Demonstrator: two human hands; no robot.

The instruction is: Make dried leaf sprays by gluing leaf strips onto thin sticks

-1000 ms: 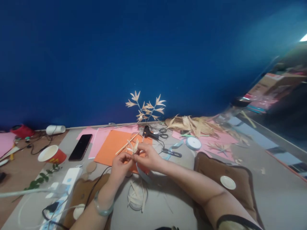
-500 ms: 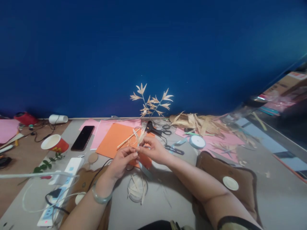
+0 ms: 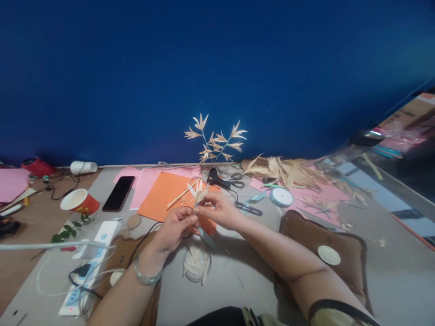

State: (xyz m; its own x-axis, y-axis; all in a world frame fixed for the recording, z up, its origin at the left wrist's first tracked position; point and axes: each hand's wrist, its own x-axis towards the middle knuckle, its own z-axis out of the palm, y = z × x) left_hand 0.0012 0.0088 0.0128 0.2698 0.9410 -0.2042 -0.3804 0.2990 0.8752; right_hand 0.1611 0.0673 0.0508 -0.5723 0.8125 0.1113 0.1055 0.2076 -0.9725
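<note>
Close together over the orange sheet [image 3: 154, 199], both hands pinch a small pale flower [image 3: 198, 192] made of dried husk strips. Its petals point up and away from me. My left hand [image 3: 176, 226] has thumb and fingertips closed at the flower's base. Directly beside it, my right hand [image 3: 220, 212] is closed on the same flower just under the petals. A pale blue strip [image 3: 206, 237] hangs below the fingers; its upper end is hidden by them. Below the hands lies a round dish [image 3: 196, 261] with husk strips in it.
Beyond the hands rises a branch of similar flowers [image 3: 219, 141]. A black glue gun [image 3: 217, 179], scissors [image 3: 249, 208], a ribbon spool [image 3: 281, 197] and dried husks [image 3: 283, 171] lie rightward. Leftward are a phone [image 3: 118, 194], paper cup [image 3: 79, 202] and power strip [image 3: 102, 244].
The view has shifted slightly. Both hands stay at the flower's base, with only small finger movement, and the petals look a little more spread.
</note>
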